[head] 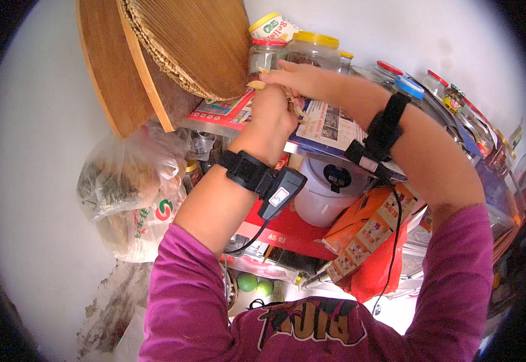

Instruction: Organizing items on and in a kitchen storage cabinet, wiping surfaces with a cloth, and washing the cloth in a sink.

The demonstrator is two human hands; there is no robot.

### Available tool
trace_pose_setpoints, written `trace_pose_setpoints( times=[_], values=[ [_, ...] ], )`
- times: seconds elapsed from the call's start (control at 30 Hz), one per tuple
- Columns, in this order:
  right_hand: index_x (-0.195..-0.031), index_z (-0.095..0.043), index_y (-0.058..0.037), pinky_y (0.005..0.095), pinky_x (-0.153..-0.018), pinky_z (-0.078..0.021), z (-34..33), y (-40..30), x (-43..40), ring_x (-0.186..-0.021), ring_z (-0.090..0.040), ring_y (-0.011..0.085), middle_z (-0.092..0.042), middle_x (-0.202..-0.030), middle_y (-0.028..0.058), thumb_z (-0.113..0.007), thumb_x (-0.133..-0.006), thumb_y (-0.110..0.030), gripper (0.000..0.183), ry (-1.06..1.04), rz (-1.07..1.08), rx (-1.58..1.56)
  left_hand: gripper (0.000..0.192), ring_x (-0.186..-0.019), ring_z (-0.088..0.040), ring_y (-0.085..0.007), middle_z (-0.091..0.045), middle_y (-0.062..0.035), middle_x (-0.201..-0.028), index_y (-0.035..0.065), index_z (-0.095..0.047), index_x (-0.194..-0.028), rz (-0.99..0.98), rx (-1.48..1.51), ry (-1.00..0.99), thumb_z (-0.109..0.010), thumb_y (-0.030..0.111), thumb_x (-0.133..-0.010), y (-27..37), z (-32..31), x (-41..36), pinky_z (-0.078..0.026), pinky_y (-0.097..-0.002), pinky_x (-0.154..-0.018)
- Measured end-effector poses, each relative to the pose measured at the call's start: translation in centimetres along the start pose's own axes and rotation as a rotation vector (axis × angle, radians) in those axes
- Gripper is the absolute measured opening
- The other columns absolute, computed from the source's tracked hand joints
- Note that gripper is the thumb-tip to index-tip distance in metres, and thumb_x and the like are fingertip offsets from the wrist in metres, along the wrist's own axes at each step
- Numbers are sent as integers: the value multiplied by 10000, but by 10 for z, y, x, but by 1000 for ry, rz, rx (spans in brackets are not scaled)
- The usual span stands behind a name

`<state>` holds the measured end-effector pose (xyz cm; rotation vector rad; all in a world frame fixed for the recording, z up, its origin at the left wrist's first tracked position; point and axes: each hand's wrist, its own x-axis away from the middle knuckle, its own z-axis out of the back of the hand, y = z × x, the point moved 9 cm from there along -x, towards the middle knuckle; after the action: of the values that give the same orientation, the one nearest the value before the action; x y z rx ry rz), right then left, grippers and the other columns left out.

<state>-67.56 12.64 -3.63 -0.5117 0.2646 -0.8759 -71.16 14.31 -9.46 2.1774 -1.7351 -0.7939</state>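
Both my hands are raised over the top shelf, close together in front of the glass jars. My left hand (pixel 274 106) is bent at the wrist and closed around pale, dried-looking pieces (pixel 293 103), which stick out beside its fingers. Just above it, my right hand (pixel 290 74) reaches across with its fingers pointing left. More pale pieces (pixel 256 84) show at its fingertips; whether it grips them is unclear. Under the hands lie printed sheets (pixel 330 124) on the shelf. Black straps with small devices sit on both forearms.
A round woven lid (pixel 190 45) and wooden boards (pixel 109 68) lean at the upper left. Jars, including a yellow-lidded one (pixel 315 43), line the wall. A clear plastic bag (pixel 118 176) hangs left. A white bucket (pixel 319 203) stands on the lower shelf beside an orange box (pixel 362 226).
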Motion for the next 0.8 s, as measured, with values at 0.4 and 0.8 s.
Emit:
trace_pose_setpoints(
  times=[0.4,0.8],
  values=[
    [-788,-621,-112,391,-633,-456,32,14,-53,-760,-567,308,-598,-816,114,-503,-660,-127,174,257,422,1008,178,-491,-372,-92,-445,-31,-694,94,-437,-868,17,115,83,-401,268,-870,32,46,77,-307,-199,-395],
    [-1012,-538,-139,366,-662,-458,-3,60,-86,-807,-573,263,-595,-874,92,-521,-666,-159,347,-73,206,1539,181,-488,-394,-103,-465,-14,-680,111,-446,-927,212,122,150,-415,278,-866,4,97,126,-306,-212,-409]
  ],
)
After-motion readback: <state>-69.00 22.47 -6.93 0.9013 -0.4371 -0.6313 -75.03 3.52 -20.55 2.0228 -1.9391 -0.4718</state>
